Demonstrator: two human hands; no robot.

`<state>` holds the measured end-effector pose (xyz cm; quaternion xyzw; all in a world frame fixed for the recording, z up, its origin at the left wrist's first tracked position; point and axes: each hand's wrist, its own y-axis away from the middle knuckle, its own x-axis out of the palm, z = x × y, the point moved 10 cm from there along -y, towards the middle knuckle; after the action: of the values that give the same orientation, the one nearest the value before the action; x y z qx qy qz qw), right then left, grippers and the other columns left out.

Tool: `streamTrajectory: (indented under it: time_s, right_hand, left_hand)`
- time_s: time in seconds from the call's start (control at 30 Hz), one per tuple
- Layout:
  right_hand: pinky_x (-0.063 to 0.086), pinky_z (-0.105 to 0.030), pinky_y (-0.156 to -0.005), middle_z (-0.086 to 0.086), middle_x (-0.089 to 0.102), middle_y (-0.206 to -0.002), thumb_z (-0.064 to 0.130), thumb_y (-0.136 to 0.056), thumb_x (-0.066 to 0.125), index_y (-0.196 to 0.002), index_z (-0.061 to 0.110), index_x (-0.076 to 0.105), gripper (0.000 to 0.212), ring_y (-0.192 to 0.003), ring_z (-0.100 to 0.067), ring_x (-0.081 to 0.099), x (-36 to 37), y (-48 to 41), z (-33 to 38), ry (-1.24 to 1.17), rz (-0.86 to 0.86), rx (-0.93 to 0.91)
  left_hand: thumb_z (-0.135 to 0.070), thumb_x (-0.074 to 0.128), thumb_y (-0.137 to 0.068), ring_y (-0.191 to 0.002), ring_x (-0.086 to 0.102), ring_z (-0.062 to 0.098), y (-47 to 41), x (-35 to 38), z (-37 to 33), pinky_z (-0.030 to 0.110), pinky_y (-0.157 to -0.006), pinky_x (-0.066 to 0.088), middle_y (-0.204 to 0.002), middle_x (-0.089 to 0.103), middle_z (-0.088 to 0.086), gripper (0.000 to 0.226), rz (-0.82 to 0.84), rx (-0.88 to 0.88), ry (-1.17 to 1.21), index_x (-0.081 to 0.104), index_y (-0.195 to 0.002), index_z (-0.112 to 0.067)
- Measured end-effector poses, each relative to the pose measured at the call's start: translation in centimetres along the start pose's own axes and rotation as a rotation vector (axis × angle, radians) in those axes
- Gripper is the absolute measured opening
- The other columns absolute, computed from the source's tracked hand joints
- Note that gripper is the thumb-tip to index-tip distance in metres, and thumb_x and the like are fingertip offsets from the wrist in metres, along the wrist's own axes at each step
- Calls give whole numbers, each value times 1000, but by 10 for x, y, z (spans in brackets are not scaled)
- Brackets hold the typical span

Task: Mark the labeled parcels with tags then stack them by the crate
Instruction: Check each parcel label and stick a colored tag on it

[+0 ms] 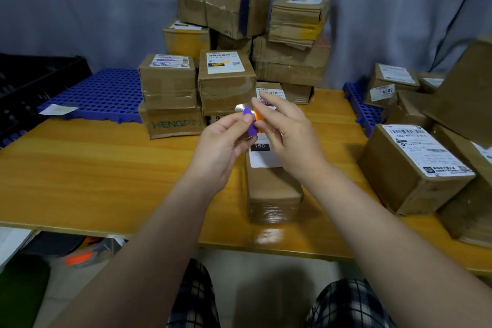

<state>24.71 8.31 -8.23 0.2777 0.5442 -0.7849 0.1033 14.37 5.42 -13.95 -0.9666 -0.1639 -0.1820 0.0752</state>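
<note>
A grey curtain [80,8] hangs behind a yellow wooden table [106,162], with a black crate [32,82] at its far left edge and a blue perforated mat [106,93] beside it. Labeled boxes are piled at the back [226,80], and more parcels crowd the right side [410,168]. One long parcel [271,184] lies flat in front of the person, its white label [262,154] facing up, directly under the raised hands. The left hand [221,141] pinches a purple tag [250,125] between thumb and curled fingers. The right hand [287,136] pinches an orange tag [258,117] that touches the purple one, its other fingers loosely spread. A pale glossy strip shows just above the tags; whether it is backing paper cannot be told. The step appears to be separating one tag for the parcel below, which looks unmarked so far. The next move likely calls for freeing a single tag cleanly, pressing it onto the parcel's top, then carrying the parcel left toward the crate.
</note>
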Motion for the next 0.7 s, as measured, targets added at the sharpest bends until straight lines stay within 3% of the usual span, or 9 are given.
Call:
streamTrajectory:
  time_s: [0.13,0.3,0.47,0.57,0.7]
  right_hand:
    - [54,-33,-64,-11,57,-133,19,-89,51,-122,11,64,37,-92,-24,58,-2,0,2,111,-38,-45]
    - [51,-30,-68,-11,64,-122,12,-86,61,-111,8,71,27,-81,-25,59,-11,3,3,176,-166,-100]
    - [48,-27,-66,-7,69,-112,20,-86,62,-99,11,76,21,-85,-16,46,-16,4,4,161,-220,-94]
    - [50,-31,-67,-8,67,-117,23,-87,63,-98,11,76,21,-86,-17,46,-13,6,4,147,-207,-100]
    - [51,-41,-79,-11,60,-129,22,-88,63,-108,10,72,26,-96,-20,46,-8,8,1,149,-164,-107]
  left_hand:
    - [-13,57,-94,-81,65,11,-3,2,2,25,-80,55,-85,69,4,13,-13,2,14,70,-92,-10]
    - [-13,59,-93,-79,65,10,-6,6,-3,23,-75,53,-79,71,0,22,-51,44,-26,74,-78,-19]
    - [-13,60,-92,-74,63,10,-7,2,0,22,-71,51,-73,69,0,20,-107,22,-18,71,-76,-16]
    - [-16,61,-91,-78,63,12,-7,-1,3,24,-72,51,-75,69,0,16,-131,12,-41,70,-77,-15]
    - [-16,60,-93,-79,63,13,-7,-3,-3,25,-74,51,-74,69,0,17,-114,63,-148,71,-80,-15]
